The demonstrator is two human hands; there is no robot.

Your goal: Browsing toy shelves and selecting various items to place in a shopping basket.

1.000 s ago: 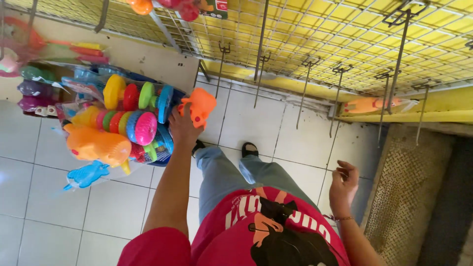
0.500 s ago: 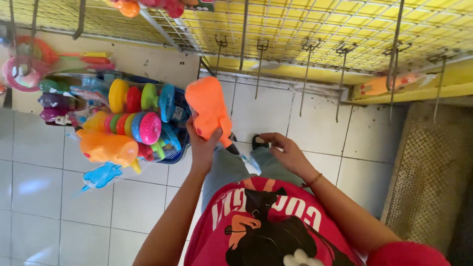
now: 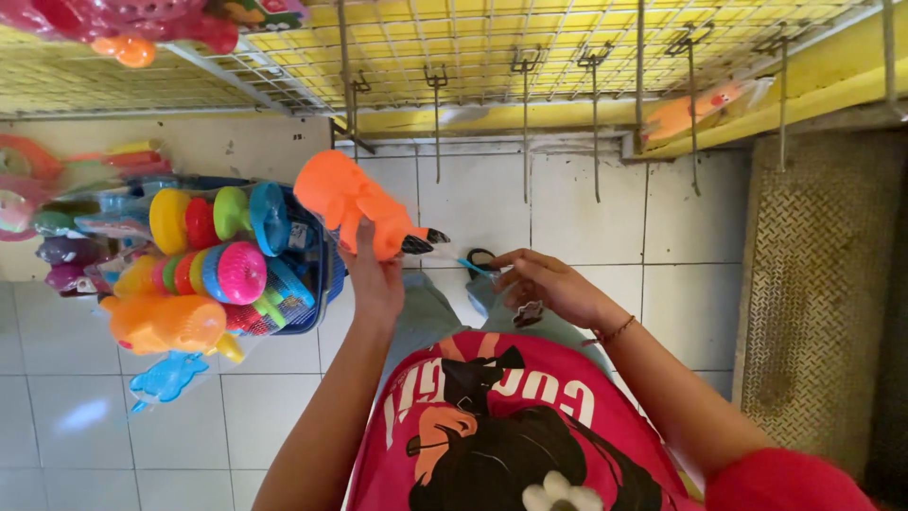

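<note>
My left hand [image 3: 374, 279] is raised in front of me and grips an orange plastic toy [image 3: 355, 203] with a black-and-white tip, pointing right. My right hand [image 3: 549, 284], with a bracelet at the wrist, is just right of that tip. Its fingertips pinch a thin blue strip [image 3: 473, 266] that runs from the toy's tip. My red printed shirt [image 3: 511, 426] fills the bottom of the view.
A blue basket [image 3: 317, 284] piled with bright plastic toys stands left of the left hand. A yellow wire grid [image 3: 567, 47] with metal hooks runs along the top, one orange packaged toy [image 3: 695, 109] hanging on it. White floor tiles [image 3: 586, 208] lie below; a metal tread plate [image 3: 813, 284] is at right.
My left hand took the orange toy from the basket and lifted it toward the middle. My right hand came up from my side to the toy's tip.
</note>
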